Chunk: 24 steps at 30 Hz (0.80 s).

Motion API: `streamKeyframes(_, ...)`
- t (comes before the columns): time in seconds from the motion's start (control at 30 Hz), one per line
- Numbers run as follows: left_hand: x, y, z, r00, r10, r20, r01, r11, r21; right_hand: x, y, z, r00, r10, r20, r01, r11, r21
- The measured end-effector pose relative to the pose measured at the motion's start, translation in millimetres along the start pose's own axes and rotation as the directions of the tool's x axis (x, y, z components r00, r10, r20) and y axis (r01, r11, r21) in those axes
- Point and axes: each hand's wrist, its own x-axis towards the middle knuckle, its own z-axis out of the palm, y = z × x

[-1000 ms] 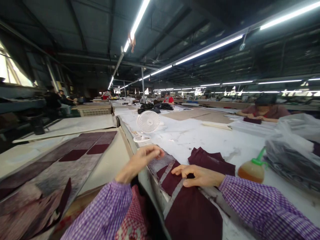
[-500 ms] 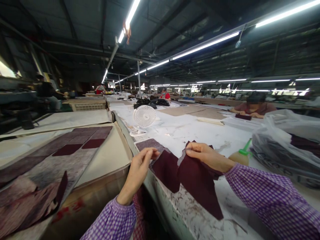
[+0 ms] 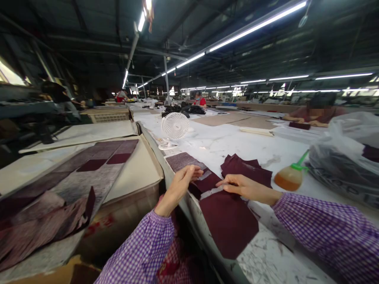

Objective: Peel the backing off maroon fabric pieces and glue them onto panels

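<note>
Lowered in the past half second, a maroon panel [image 3: 229, 225] lies flatter on the white table [image 3: 213, 142], just on the near side of the right hand [image 3: 244, 188], whose fingers partly cover its pale edge. Thumb and forefinger nearly meet there; whether they grip cannot be told. The left hand [image 3: 177, 187], loosely curled, partly hides a second maroon piece [image 3: 211, 181], its hold unclear. Right of both, a plastic bag [image 3: 340, 152] is cut off.

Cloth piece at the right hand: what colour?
Dark maroon cloth piece, greyish edge strip; head view.
</note>
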Motion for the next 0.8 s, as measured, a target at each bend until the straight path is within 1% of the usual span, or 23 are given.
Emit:
streamKeyframes(0.07,4,3,-13.1,1.000,-0.012,0.019,0.013,0.998,-0.059,4,9,0,1.000,-0.011,0.018,0.012,0.999,-0.053)
streamKeyframes(0.1,6,6,-20.7,1.000,-0.008,-0.001,0.008,0.997,-0.071,5,12,0,0.999,-0.028,0.024,0.030,0.997,-0.066)
streamKeyframes(0.13,8,8,-28.0,0.999,0.009,-0.048,-0.012,0.998,-0.057,6,15,0,0.998,-0.048,0.029,0.050,0.996,-0.070)
streamKeyframes(0.2,9,14,-38.4,0.983,0.075,-0.170,-0.069,0.997,0.041,7,18,0,0.997,-0.066,0.027,0.067,0.995,-0.078)
streamKeyframes(0.23,8,17,-40.0,0.973,0.109,-0.201,-0.091,0.991,0.100,7,17,0,0.998,-0.060,0.023,0.062,0.995,-0.084)
streamKeyframes(0.27,5,21,-38.6,0.973,0.127,-0.192,-0.099,0.984,0.148,6,16,0,0.999,-0.051,0.021,0.052,0.995,-0.091)
streamKeyframes(0.3,0,24,-34.2,0.983,0.123,-0.139,-0.096,0.978,0.183,6,14,0,0.999,-0.044,0.020,0.046,0.994,-0.097)
streamKeyframes(0.33,-7,27,-26.9,0.993,0.103,-0.059,-0.088,0.973,0.212,5,12,0,0.999,-0.042,0.021,0.044,0.994,-0.103)
streamKeyframes(0.4,-21,32,-6.5,0.993,0.057,0.105,-0.087,0.945,0.316,2,5,1,0.998,-0.057,0.019,0.059,0.992,-0.107)
streamKeyframes(0.43,-27,32,5.0,0.987,0.058,0.150,-0.113,0.913,0.391,0,1,2,0.997,-0.073,0.012,0.074,0.992,-0.105)
streamKeyframes(0.5,-36,31,26.9,0.977,0.067,0.204,-0.171,0.818,0.549,-6,-6,2,0.995,-0.098,-0.007,0.097,0.992,-0.084)
streamKeyframes(0.57,-40,25,44.3,0.968,0.066,0.243,-0.212,0.734,0.645,-13,-13,3,0.995,-0.097,-0.016,0.096,0.994,-0.043)
streamKeyframes(0.6,-40,22,51.0,0.965,0.056,0.256,-0.218,0.714,0.665,-16,-15,3,0.997,-0.076,-0.016,0.076,0.997,-0.020)
streamKeyframes(0.67,-37,15,60.8,0.967,0.023,0.254,-0.191,0.725,0.661,-24,-16,2,1.000,0.004,-0.012,-0.003,0.999,0.036)
streamKeyframes(0.73,-35,9,66.8,0.972,-0.015,0.234,-0.136,0.778,0.613,-31,-15,1,0.995,0.099,-0.020,-0.097,0.989,0.111)
streamKeyframes(0.8,-34,6,70.3,0.973,-0.036,0.227,-0.094,0.840,0.534,-38,-12,-1,0.986,0.163,-0.036,-0.154,0.969,0.192)
